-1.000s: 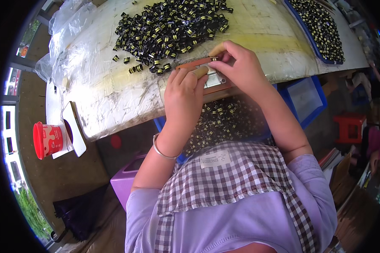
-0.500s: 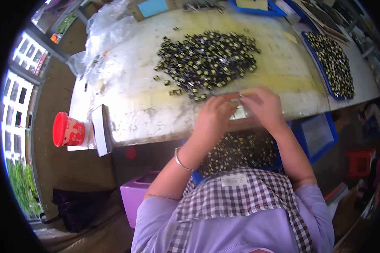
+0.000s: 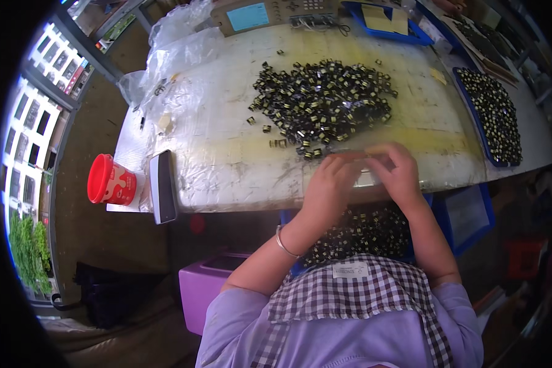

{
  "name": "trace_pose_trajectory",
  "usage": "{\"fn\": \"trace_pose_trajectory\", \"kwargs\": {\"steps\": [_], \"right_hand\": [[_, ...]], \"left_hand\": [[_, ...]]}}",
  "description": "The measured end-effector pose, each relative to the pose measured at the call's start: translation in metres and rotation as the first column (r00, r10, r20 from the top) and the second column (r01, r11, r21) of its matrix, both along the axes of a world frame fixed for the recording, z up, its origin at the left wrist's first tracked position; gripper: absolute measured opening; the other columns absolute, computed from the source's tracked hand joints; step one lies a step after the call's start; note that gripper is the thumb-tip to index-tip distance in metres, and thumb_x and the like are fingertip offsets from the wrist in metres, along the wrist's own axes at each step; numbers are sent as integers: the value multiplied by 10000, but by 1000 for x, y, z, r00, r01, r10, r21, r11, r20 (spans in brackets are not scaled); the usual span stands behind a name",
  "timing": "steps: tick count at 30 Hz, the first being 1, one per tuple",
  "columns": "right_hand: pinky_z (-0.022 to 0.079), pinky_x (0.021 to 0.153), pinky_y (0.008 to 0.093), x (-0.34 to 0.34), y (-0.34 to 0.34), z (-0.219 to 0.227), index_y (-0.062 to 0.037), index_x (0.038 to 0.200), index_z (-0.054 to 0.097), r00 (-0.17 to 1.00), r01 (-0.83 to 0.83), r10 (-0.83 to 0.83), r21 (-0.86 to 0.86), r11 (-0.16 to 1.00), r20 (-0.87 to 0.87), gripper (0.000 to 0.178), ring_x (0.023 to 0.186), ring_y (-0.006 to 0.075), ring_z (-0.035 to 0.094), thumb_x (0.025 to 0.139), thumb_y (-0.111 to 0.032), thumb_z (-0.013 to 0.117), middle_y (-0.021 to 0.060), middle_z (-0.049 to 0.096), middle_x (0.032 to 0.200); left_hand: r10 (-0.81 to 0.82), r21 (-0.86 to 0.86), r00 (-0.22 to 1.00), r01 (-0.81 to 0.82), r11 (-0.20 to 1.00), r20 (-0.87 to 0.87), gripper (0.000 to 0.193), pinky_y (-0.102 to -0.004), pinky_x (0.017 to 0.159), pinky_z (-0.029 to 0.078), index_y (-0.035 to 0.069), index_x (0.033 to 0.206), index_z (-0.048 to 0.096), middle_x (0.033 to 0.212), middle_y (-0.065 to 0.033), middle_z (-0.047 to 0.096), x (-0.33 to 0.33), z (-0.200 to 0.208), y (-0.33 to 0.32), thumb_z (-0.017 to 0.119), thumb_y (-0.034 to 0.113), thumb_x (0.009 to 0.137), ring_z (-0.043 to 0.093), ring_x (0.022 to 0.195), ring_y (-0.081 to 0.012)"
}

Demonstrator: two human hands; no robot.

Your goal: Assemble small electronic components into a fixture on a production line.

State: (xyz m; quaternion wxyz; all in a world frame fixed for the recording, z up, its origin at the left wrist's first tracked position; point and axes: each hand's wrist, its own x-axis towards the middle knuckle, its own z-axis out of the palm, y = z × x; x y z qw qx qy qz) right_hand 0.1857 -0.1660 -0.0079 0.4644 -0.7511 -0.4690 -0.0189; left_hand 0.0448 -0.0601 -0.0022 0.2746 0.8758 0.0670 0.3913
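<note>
Black small parts in a heap [image 3: 322, 104] at table centre, left hand [image 3: 328, 184] and right hand [image 3: 398, 172] near edge, fingertips together, pinched item blurred, cannot tell.

The worn white table [image 3: 227, 159] carried a heap of small black components [image 3: 322, 104] at its centre. Left of the heap lay crumpled clear plastic bags [image 3: 178, 43], a red cup [image 3: 109, 181] and a dark flat phone [image 3: 163, 187]. Right of the heap sat a blue tray [image 3: 479, 132] of similar components.

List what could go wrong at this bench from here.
1. The red cup and the dark phone sit at the table's left edge; a nudge may drop them.
2. The left hand and right hand work at the near edge, so small parts could fall.
3. The loose pile of small parts might scatter.
</note>
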Motion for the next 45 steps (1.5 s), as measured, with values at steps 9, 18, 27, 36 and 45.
{"fn": "trace_pose_trajectory", "kwargs": {"steps": [9,18,27,36,45], "right_hand": [[278,1099,455,-3,-3,19,-89,882,680,967,-253,242,-208,945,-77,128,811,240,616,764,-115,722,55,680,870],[285,1090,501,0,-2,21,-96,866,683,943,-333,322,-160,929,-88,117,821,239,603,766,-141,722,54,653,818],[298,1088,500,-5,-1,24,-100,873,679,943,-332,331,-176,927,-35,113,867,232,614,778,-152,712,42,660,863],[309,1086,491,-6,-2,22,-106,888,677,948,-316,319,-177,932,-13,116,897,226,612,793,-166,705,32,656,883],[418,960,360,1,-7,20,-74,938,681,962,-267,254,-155,951,-96,148,771,167,607,798,-111,710,44,650,855]], "left_hand": [[183,-420,981,-141,896,62,162,-324,722,495,45,956,690,874,-105,671,-15,5,19,665,20,798,628,775,-231],[495,36,858,-504,863,136,237,-378,898,436,83,1050,688,1063,-110,637,-21,14,66,690,67,813,567,1010,-277],[417,71,898,-429,901,139,234,-380,872,437,50,1037,678,1057,-121,627,-55,-3,43,681,29,803,574,977,-283],[389,46,920,-391,919,43,199,-394,870,438,23,996,672,1038,-114,634,-68,-16,35,673,16,797,577,980,-291],[283,17,957,-284,959,61,190,-362,840,468,18,1000,684,1008,-118,649,-50,-6,25,670,6,811,601,950,-273]]}}
